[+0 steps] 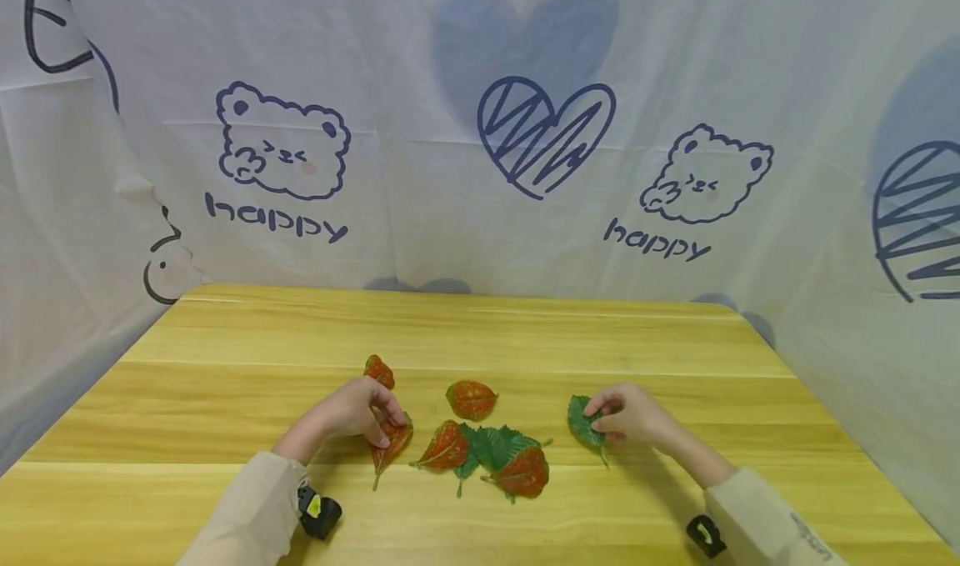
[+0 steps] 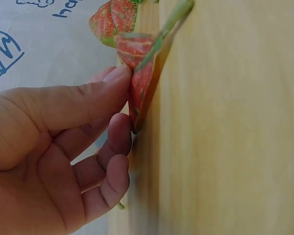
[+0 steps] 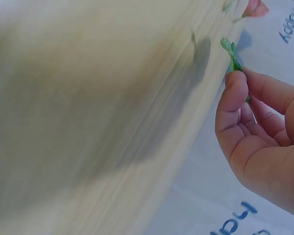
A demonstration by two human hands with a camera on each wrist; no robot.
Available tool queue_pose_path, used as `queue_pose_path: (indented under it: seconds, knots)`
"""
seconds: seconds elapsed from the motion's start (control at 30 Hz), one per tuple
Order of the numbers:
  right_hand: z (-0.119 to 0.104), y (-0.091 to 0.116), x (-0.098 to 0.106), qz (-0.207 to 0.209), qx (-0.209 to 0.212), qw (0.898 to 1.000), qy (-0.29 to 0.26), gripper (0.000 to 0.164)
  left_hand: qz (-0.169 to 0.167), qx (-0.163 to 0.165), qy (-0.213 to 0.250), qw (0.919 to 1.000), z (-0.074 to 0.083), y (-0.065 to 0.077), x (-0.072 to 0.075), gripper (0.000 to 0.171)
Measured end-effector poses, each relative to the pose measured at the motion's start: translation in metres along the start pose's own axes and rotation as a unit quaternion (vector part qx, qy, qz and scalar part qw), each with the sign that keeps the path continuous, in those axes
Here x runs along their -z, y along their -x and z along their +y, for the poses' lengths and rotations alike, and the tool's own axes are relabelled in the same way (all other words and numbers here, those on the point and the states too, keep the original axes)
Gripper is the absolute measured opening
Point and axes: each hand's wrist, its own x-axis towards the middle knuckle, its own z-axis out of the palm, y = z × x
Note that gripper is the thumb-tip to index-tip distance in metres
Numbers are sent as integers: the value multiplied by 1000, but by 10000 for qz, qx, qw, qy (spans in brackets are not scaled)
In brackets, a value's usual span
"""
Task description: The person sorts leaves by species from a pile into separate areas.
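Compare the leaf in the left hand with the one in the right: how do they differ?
Color: the left hand pinches a red leaf with yellowish markings; the right hand pinches a green leaf.
Edge: the red leaf's looks smooth, the green leaf's toothed.
Shared: both stem ends point down in the head view.

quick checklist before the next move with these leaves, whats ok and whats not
1. Right hand pinches a green leaf: ok.
2. That leaf is off the table: ok, a gap shows in the right wrist view.
3. Left hand pinches a red leaf: ok.
4. That one is fully lifted: cannot tell.
5. Middle pile separated by colour: not ok, red overlaps green.
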Motion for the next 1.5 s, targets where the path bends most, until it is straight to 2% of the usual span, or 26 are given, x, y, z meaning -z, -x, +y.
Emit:
queue_pose_path:
  seconds: [0.43,0.67,0.87,1.07,1.3,1.5]
  knots:
    - [18,-17,20,806,-499,9953,205,12,-8,13,2,10000,0,-1,1,25]
    - [27,-27,26,903,-914,9915,222,13,-47,-9,29,10000,-2,-1,1,25]
    - [34,-32,32,897,-1046,9895,443,13,-97,-109,75,9999,-2,0,1,25]
    - [37,-33,34,871,-1113,9881,604,14,-84,-99,97,9999,1,0,2,24]
    - [38,-32,33,862,-873,9865,1081,14,-90,-86,113,9999,1,0,2,24]
    - [35,-31,29,1023,-701,9823,1405,8,-77,-53,77,9999,1,-1,2,25]
